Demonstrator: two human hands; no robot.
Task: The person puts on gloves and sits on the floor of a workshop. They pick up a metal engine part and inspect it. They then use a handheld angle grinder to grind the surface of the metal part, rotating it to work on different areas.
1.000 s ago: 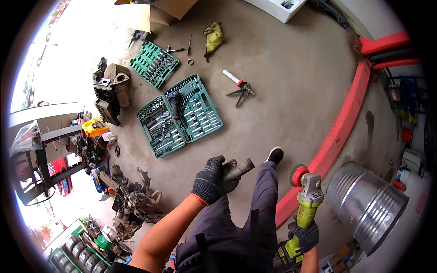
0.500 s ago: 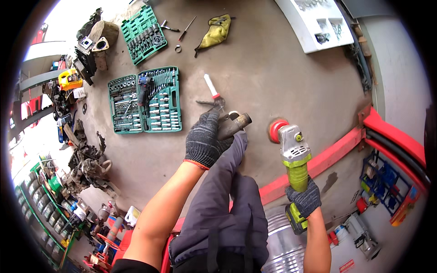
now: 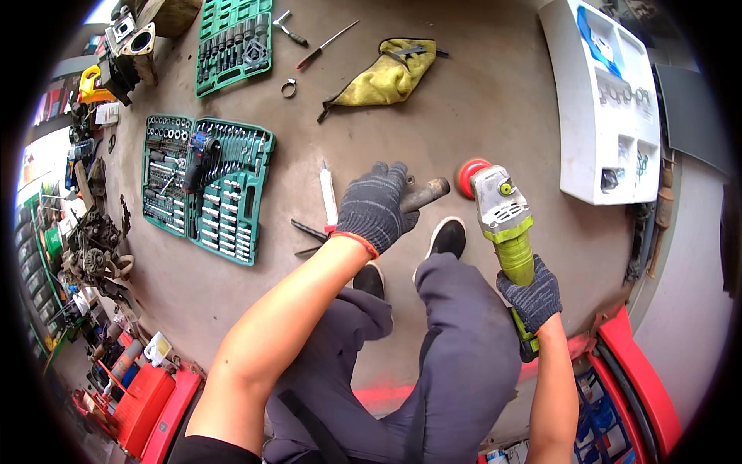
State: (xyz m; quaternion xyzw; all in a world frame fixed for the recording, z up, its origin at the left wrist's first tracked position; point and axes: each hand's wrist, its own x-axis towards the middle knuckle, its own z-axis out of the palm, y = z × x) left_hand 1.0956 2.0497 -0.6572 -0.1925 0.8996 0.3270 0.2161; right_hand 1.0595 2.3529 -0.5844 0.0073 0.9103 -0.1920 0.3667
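My left hand [image 3: 375, 205], in a dark grey knit glove, is closed around a short, worn metal pipe [image 3: 427, 195]; its brown end sticks out to the right. My right hand [image 3: 532, 294], gloved the same way, grips the handle of a green and silver angle grinder [image 3: 504, 215]. The grinder's red disc [image 3: 468, 178] faces the pipe's free end, with a small gap between them. Just left of my left hand, a white sealant tube [image 3: 328, 197] in a caulking gun lies on the floor, partly hidden by my forearm.
Two green socket sets [image 3: 233, 189] [image 3: 232, 54] lie unfolded at the left, a cordless driver [image 3: 202, 161] on the nearer one. Beyond are a screwdriver [image 3: 328, 46], a ring clamp [image 3: 289, 88] and a yellow pouch [image 3: 390, 73]. A white parts tray [image 3: 576, 116] stands right. My shoes [image 3: 448, 237] are below.
My view has shifted, and both shoes now show. My left hand has moved right with the pipe, whose end is nearer the grinder's disc. Both grips are unchanged.
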